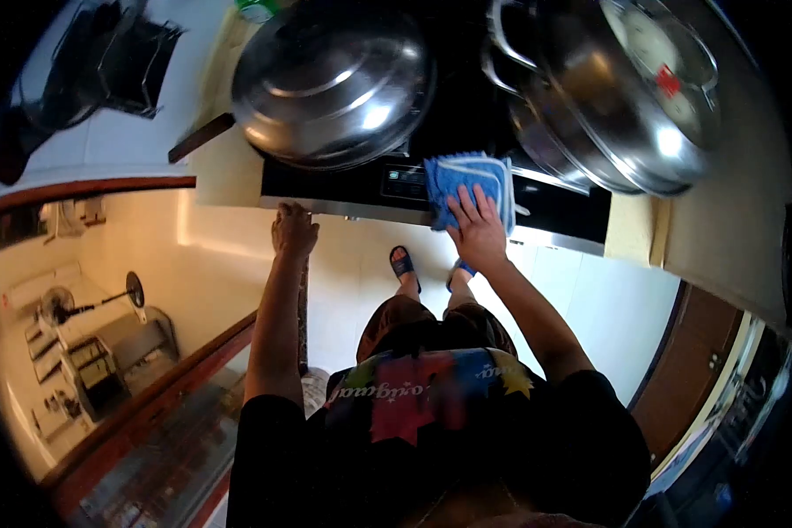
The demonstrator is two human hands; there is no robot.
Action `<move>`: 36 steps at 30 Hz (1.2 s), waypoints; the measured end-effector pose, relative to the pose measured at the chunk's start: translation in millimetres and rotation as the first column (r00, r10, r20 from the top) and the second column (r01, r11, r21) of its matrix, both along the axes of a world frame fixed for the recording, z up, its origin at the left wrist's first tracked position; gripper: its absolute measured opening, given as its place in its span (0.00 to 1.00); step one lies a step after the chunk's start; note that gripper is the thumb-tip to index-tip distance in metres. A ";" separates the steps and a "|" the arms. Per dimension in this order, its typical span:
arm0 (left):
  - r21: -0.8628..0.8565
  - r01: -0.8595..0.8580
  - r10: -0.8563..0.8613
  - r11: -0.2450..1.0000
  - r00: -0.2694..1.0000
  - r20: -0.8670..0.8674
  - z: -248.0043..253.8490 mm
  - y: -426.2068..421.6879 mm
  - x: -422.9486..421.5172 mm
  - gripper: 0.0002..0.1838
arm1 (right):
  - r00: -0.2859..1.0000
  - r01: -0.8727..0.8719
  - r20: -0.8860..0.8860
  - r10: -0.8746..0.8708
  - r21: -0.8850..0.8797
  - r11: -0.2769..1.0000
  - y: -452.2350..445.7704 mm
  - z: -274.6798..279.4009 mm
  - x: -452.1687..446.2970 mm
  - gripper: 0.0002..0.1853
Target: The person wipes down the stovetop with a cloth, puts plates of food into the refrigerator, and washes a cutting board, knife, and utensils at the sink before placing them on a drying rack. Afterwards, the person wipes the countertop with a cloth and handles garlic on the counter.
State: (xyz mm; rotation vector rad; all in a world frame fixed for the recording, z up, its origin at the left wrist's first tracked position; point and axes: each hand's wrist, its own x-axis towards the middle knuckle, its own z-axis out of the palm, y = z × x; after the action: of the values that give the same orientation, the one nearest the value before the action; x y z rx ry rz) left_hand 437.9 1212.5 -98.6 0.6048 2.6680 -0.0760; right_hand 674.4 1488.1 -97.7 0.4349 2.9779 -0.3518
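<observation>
My right hand lies over a folded blue cloth with white edging, pressing it against the front of the black cooktop. Its fingers rest on top of the cloth, and part of the cloth is hidden beneath them. At the left end of the metal front edge, my left hand is closed, its curled fingers resting on the edge. A small lit control panel shows between the two hands, just left of the cloth.
A pan with a domed metal lid sits at the cooktop's left, its dark handle pointing left. A large stacked steamer pot stands at the right. A black wire rack is far left. A wooden-edged opening shows a fan below.
</observation>
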 end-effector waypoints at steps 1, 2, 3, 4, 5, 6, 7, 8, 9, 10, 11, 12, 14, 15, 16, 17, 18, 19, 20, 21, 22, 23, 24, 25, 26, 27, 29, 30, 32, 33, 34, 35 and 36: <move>-0.004 -0.015 0.015 1.000 1.000 -0.004 -11.3 -4.4 -3.0 0.28 | 0.999 0.008 -0.050 -0.005 0.067 0.998 4.7 -5.9 -25.3 0.29; -0.010 -0.030 0.030 1.000 1.000 -0.006 -18.5 -7.9 -3.6 0.29 | 0.995 0.020 -0.100 -0.007 0.131 0.991 9.8 -11.9 -50.4 0.29; 0.050 -0.023 0.024 0.999 1.000 -0.016 -19.7 -11.8 -3.3 0.29 | 0.996 0.055 -0.082 -0.038 0.223 0.973 16.5 -15.1 -72.5 0.28; 0.109 -0.017 0.020 0.994 0.999 -0.026 -22.0 -16.3 -2.5 0.30 | 0.987 0.110 -0.148 -0.069 0.293 0.950 23.6 -25.0 -88.8 0.27; 0.083 0.067 -0.062 0.994 0.996 -0.064 -30.4 -20.6 -5.6 0.30 | 0.983 0.144 -0.152 -0.104 0.283 0.948 22.8 -32.2 -91.7 0.27; 0.053 0.147 -0.141 0.988 0.985 -0.099 -37.5 -26.3 -6.1 0.30 | 0.979 0.174 -0.155 -0.135 0.274 0.946 18.3 -33.1 -95.7 0.27; 0.108 0.114 -0.100 0.988 0.987 -0.122 -31.4 -28.6 -1.7 0.30 | 0.971 0.190 -0.183 -0.152 0.212 0.959 6.1 -25.8 -91.4 0.27; 0.167 0.084 -0.059 0.982 0.987 -0.149 -24.0 -27.3 -0.2 0.30 | 0.969 0.171 -0.207 -0.135 0.166 0.971 -7.7 -23.5 -83.6 0.28; 0.175 0.052 -0.026 0.983 0.989 -0.148 -16.8 -26.0 -0.1 0.30 | 0.976 0.113 -0.206 -0.078 0.166 0.980 -26.3 -22.1 -74.9 0.29; 0.207 0.039 -0.017 0.978 0.994 -0.107 -10.1 -26.1 0.3 0.30 | 0.980 0.056 -0.200 -0.022 0.165 0.985 -46.3 -22.0 -68.9 0.29; 0.238 0.028 -0.013 0.971 0.998 -0.065 -8.3 -32.7 0.3 0.30 | 0.980 -0.038 -0.188 0.058 0.109 0.993 -69.9 -23.8 -69.2 0.29; 0.242 -0.012 0.026 0.970 0.998 -0.056 -8.2 -49.1 1.1 0.30 | 0.973 -0.143 -0.178 0.150 0.051 0.988 -98.9 -22.6 -78.0 0.29; 0.461 0.006 -0.024 0.887 0.999 0.035 -13.6 -67.5 -4.9 0.28 | 0.960 -0.244 -0.145 0.238 -0.023 0.969 -141.8 -17.0 -114.0 0.28; 0.517 0.045 -0.039 0.855 0.999 -0.023 -17.8 -80.3 -3.8 0.28 | 0.943 -0.303 -0.163 0.292 -0.049 0.952 -157.6 -15.3 -136.5 0.28; 0.518 0.039 -0.031 0.855 0.999 -0.023 -22.4 -92.5 -0.3 0.28 | 0.924 -0.340 -0.206 0.324 -0.050 0.939 -170.9 -23.3 -160.6 0.28; 0.544 -0.035 0.036 0.839 0.999 0.009 -26.8 -104.7 4.4 0.28 | 0.902 -0.375 -0.249 0.353 -0.050 0.926 -182.7 -32.5 -186.9 0.28; 0.567 -0.104 0.099 0.817 0.994 0.039 -28.2 -115.0 9.6 0.27 | 0.886 -0.383 -0.293 0.360 -0.022 0.924 -192.0 -38.9 -215.2 0.27; 0.580 -0.145 0.158 0.802 0.987 0.029 -26.4 -125.6 18.6 0.26 | 0.868 -0.385 -0.337 0.364 0.005 0.923 -201.5 -45.1 -244.1 0.27; 0.574 -0.214 0.186 0.790 0.977 0.108 -17.4 -135.1 21.8 0.25 | 0.880 -0.353 -0.333 0.340 0.022 0.935 -210.9 -49.9 -276.1 0.27; 0.562 -0.249 0.216 0.788 0.968 0.127 -22.7 -147.7 29.7 0.25 | 0.893 -0.313 -0.327 0.308 0.039 0.949 -219.1 -53.1 -304.8 0.27; 0.552 -0.276 0.234 0.787 0.961 0.147 -31.8 -161.0 36.7 0.24 | 0.898 -0.291 -0.332 0.288 0.041 0.956 -228.2 -58.5 -330.3 0.27; 0.553 -0.300 0.246 0.777 0.954 0.171 -38.1 -171.1 43.5 0.24 | 0.902 -0.304 -0.324 0.284 -0.012 0.953 -235.6 -65.4 -352.6 0.27; 0.554 -0.325 0.257 0.766 0.946 0.200 -41.1 -178.1 49.7 0.23 | 0.907 -0.316 -0.313 0.282 -0.064 0.947 -241.3 -69.3 -364.6 0.27; 0.546 -0.340 0.248 0.766 0.939 0.237 -38.9 -182.1 53.6 0.23 | 0.914 -0.292 -0.309 0.261 -0.057 0.955 -248.4 -67.6 -366.2 0.27; 0.526 -0.368 0.262 0.767 0.927 0.267 -50.3 -187.7 59.9 0.23 | 0.908 -0.341 -0.271 0.321 -0.028 0.940 -255.8 -65.9 -362.9 0.27; 0.513 -0.357 0.242 0.781 0.930 0.278 -56.6 -191.6 64.9 0.23 | 0.898 -0.387 -0.228 0.376 -0.003 0.922 -259.3 -62.8 -355.7 0.27; 0.507 -0.320 0.187 0.801 0.937 0.295 -65.1 -191.9 64.4 0.23 | 0.866 -0.451 -0.256 0.430 -0.028 0.892 -257.8 -63.0 -322.3 0.28; 0.493 -0.295 0.150 0.819 0.938 0.312 -68.5 -190.4 63.3 0.24 | 0.854 -0.468 -0.280 0.439 -0.042 0.883 -253.4 -63.7 -301.8 0.28; 0.483 -0.263 0.086 0.835 0.930 0.358 -62.6 -181.3 60.8 0.24 | 0.889 -0.408 -0.253 0.382 -0.058 0.911 -236.1 -53.8 -254.1 0.28; 0.482 -0.255 0.073 0.838 0.928 0.364 -61.8 -175.4 56.8 0.24 | 0.903 -0.382 -0.241 0.356 -0.072 0.921 -223.3 -49.4 -232.6 0.28; 0.477 -0.251 0.065 0.843 0.926 0.371 -61.5 -170.3 55.1 0.24 | 0.928 -0.338 -0.193 0.319 -0.075 0.938 -206.6 -48.6 -208.3 0.29; 0.527 -0.175 -0.003 0.832 0.948 0.319 -59.2 -164.8 52.2 0.24 | 0.956 -0.279 -0.108 0.271 -0.068 0.958 -189.9 -26.2 -186.8 0.29; 0.525 -0.157 -0.024 0.836 0.947 0.320 -54.1 -156.0 48.1 0.24 | 0.970 -0.228 -0.089 0.225 -0.027 0.973 -170.6 -30.2 -162.1 0.29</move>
State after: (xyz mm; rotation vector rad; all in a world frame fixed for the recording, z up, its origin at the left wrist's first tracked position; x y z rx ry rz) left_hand 486.1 1056.5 -152.6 0.6223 2.3735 0.7689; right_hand 512.3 1317.5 -128.0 0.0748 3.0545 -0.4095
